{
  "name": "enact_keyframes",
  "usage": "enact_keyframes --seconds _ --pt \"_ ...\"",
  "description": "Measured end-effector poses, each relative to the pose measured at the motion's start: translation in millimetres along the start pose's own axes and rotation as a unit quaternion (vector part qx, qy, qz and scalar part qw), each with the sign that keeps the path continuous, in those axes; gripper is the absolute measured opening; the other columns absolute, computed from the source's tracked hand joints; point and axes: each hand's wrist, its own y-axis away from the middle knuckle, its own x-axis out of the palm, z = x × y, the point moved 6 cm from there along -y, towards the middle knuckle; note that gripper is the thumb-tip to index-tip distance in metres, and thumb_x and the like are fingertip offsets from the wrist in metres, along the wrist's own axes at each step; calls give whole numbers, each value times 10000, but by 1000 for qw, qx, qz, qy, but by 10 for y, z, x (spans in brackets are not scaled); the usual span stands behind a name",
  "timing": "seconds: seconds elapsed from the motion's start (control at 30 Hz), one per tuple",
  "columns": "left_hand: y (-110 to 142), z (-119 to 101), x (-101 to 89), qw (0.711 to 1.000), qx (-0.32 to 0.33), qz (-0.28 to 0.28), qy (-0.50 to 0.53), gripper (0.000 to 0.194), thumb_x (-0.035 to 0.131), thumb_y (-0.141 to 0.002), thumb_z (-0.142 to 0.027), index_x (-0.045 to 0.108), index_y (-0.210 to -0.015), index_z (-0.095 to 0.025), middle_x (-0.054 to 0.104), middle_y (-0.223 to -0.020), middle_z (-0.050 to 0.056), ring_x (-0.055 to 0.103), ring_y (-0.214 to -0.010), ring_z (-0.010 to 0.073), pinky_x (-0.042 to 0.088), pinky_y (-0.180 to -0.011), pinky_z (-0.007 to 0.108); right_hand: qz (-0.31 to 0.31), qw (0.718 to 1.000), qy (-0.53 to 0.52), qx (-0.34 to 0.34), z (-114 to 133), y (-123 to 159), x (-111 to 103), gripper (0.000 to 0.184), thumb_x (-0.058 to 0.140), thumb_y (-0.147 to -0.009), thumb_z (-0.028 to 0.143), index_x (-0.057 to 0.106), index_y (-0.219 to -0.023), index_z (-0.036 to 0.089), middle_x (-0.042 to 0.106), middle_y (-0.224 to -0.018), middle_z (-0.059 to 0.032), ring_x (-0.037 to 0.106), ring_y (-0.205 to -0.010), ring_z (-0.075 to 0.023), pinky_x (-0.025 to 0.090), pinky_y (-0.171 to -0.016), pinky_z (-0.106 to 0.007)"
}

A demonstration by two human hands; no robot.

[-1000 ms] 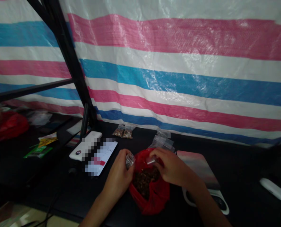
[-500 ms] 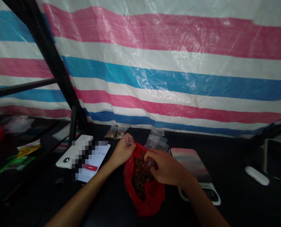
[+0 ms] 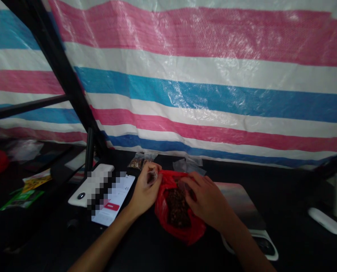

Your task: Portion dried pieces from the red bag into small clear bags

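A red plastic bag (image 3: 195, 233) stands with its mouth open in front of me, holding loose brown bits (image 3: 179, 211). My left hand (image 3: 144, 190), at the left of its rim, is closed around a small clear plastic bag (image 3: 152, 176) whose mouth gapes upward. My right hand (image 3: 206, 200) is at the right side of the red bag's mouth, with its fingers curled round a small dark translucent cup (image 3: 185, 186), mostly hidden by them. Behind my left hand lie small filled clear bags (image 3: 136, 162) of similar brown bits.
Flat clear bags (image 3: 182, 165) lie behind the red bag. A scale (image 3: 242, 200) sits to the right, partly under my right forearm. At left are a phone (image 3: 120, 196), a white device (image 3: 100, 173) and green and yellow packets (image 3: 23, 198). A striped sheet (image 3: 185, 83) hangs behind.
My right hand has lifted the dark cup from the brown bits toward the far rim, closer to my left hand. The clear bag's mouth now faces up wider. The view has shifted slightly.
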Motion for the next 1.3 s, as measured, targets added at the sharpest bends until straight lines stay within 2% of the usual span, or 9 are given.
enact_keyframes --seconds 0.2,0.33,0.43,0.63,0.87,0.97,1.1,1.2,1.3 --pt "-23 197 -39 989 -85 18 -121 168 545 -933 -370 446 -936 -234 581 -833 -12 606 -755 176 487 -720 307 12 999 -36 -21 11 24 24 381 549 -791 24 663 -1101 213 681 -1091 -81 604 -1040 -270 411 -916 -419" --pt "108 212 56 963 -151 137 -179 320 698 -814 -367 452 -975 -239 620 -778 -30 621 -690 199 446 -629 298 29 994 -90 -45 8 64 21 366 533 -673 -17 604 -949 213 665 -1011 -56 606 -969 -238 429 -855 -365" --pt "186 256 154 957 -151 194 -153 264 677 -779 -256 466 -936 -234 618 -749 -41 600 -656 175 412 -585 268 46 989 -130 -56 -10 79 15 379 496 -615 -40 548 -886 220 648 -966 -31 601 -913 -205 428 -788 -312" --pt "62 266 122 987 -114 108 -27 190 568 -737 -158 439 -858 -229 546 -729 -61 546 -644 126 432 -593 234 65 991 -112 -18 -114 84 15 334 522 -690 10 574 -946 217 674 -982 -36 607 -861 -202 403 -787 -321" --pt "5 126 25 995 -78 37 -39 178 584 -788 -180 445 -880 -240 585 -772 -47 597 -720 150 481 -644 250 29 999 -38 5 -150 53 -102 358 521 -741 35 619 -1035 215 684 -1105 -48 627 -908 -220 375 -852 -361" --pt "2 200 -1 989 -95 55 -96 128 583 -831 -238 479 -904 -234 631 -789 -25 633 -740 175 489 -674 279 32 999 -35 11 -160 65 -123 390 516 -728 7 628 -1037 217 693 -1101 -42 638 -905 -215 374 -854 -361" --pt "52 387 -52 957 -205 113 -173 188 577 -869 -380 535 -932 -208 666 -758 1 649 -672 194 461 -586 280 70 996 -56 7 -166 98 -78 447 544 -716 -14 642 -1084 220 708 -1123 -42 661 -915 -211 393 -843 -341" --pt "120 449 -22 937 -282 148 -141 291 555 -865 -489 518 -921 -206 612 -665 -33 583 -539 166 409 -487 257 91 993 -69 13 -159 108 -43 400 566 -756 14 653 -1092 211 718 -1124 -52 676 -922 -214 416 -801 -315" --pt "123 394 80 949 -268 154 -54 361 601 -814 -543 524 -886 -198 619 -716 -24 597 -631 166 459 -562 267 96 994 -54 26 -145 100 -7 399 557 -795 28 655 -1132 219 720 -1163 -57 697 -956 -229 436 -779 -305"
